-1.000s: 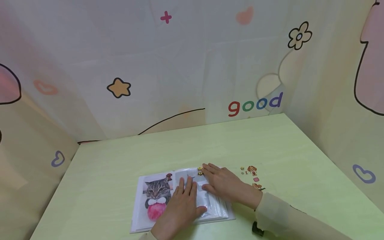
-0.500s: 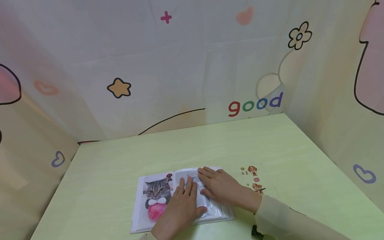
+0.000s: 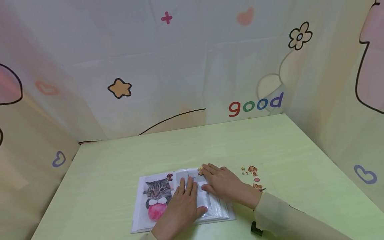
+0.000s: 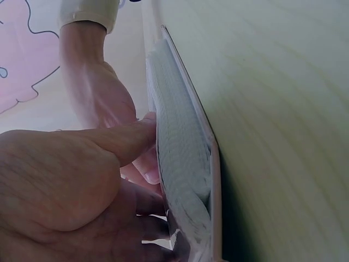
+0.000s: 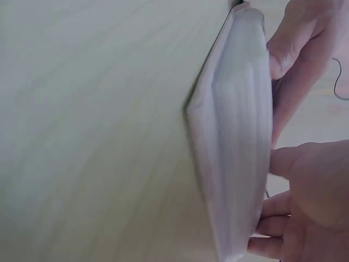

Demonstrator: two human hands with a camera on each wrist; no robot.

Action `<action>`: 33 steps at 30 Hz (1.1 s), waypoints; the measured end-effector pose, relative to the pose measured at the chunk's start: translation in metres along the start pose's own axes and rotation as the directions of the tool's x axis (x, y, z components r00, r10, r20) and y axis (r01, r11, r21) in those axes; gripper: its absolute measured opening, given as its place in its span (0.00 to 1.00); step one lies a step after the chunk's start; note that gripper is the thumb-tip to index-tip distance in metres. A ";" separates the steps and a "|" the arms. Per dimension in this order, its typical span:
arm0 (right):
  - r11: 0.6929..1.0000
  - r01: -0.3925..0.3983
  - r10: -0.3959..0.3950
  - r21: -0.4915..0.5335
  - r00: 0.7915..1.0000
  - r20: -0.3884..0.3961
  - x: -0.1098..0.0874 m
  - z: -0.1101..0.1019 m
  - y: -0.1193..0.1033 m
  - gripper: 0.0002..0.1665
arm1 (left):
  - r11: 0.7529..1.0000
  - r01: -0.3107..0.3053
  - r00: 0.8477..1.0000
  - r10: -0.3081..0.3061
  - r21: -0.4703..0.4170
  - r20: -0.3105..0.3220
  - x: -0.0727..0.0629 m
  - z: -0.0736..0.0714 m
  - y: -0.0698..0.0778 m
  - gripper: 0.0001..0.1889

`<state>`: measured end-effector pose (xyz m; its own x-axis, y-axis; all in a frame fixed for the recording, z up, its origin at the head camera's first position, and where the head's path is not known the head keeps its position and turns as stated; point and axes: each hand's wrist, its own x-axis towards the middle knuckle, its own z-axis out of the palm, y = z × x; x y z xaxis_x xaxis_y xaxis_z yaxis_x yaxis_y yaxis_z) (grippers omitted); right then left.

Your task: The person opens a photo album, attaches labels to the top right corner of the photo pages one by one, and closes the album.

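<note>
An open album [image 3: 218, 214] with thick plastic-sleeved pages lies on the table. Its left page carries a picture of a tabby cat [image 3: 157, 191] with a pink ball. My left hand [image 3: 184, 206] rests flat near the album's fold, fingers straight over the glossy right page. On the upper part of that page lies my right hand [image 3: 226, 183], fingers extended. Beside its fingertips a small yellow sticker [image 3: 200, 171] shows at the page's top. Both wrist views show the page block edge-on, with the left hand [image 4: 65, 180] and right hand [image 5: 319, 196] touching the top sheet.
Several small cartoon stickers, among them a brown dog-like figure [image 3: 253, 170], lie on the pale green table [image 3: 120, 156] right of the album. A small dark object [image 3: 256, 228] shows beneath the right sleeve. A printed curtain [image 3: 180, 66] stands behind the table.
My right hand slid slightly toward the left and nearer, covering the yellow sticker, then moved back up so that it shows again. The left hand stays in place.
</note>
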<state>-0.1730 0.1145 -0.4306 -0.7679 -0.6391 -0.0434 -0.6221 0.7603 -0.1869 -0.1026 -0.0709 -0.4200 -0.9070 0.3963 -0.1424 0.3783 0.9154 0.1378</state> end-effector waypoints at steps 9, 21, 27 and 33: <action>0.999 0.035 -0.036 -0.030 0.998 -0.048 -0.002 0.002 -0.002 0.39 | 1.000 0.002 1.000 -0.002 -0.002 0.011 0.000 -0.001 0.000 0.45; 0.993 0.019 -0.017 -0.113 1.000 0.018 -0.005 -0.002 -0.009 0.41 | 1.000 -0.011 1.000 0.011 0.000 -0.003 -0.001 -0.002 0.000 0.44; 0.998 -0.024 0.027 -0.062 0.998 0.057 -0.002 -0.004 -0.003 0.44 | 1.000 0.001 1.000 -0.001 -0.020 0.017 0.000 -0.003 0.002 0.45; 0.997 -0.061 0.063 -0.037 0.997 0.051 -0.002 -0.002 -0.004 0.46 | 1.000 -0.002 1.000 0.002 -0.015 0.010 -0.001 -0.003 0.002 0.45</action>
<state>-0.1693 0.1132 -0.4282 -0.7967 -0.5952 -0.1050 -0.5795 0.8016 -0.1474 -0.1012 -0.0701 -0.4168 -0.9044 0.3989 -0.1516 0.3773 0.9134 0.1527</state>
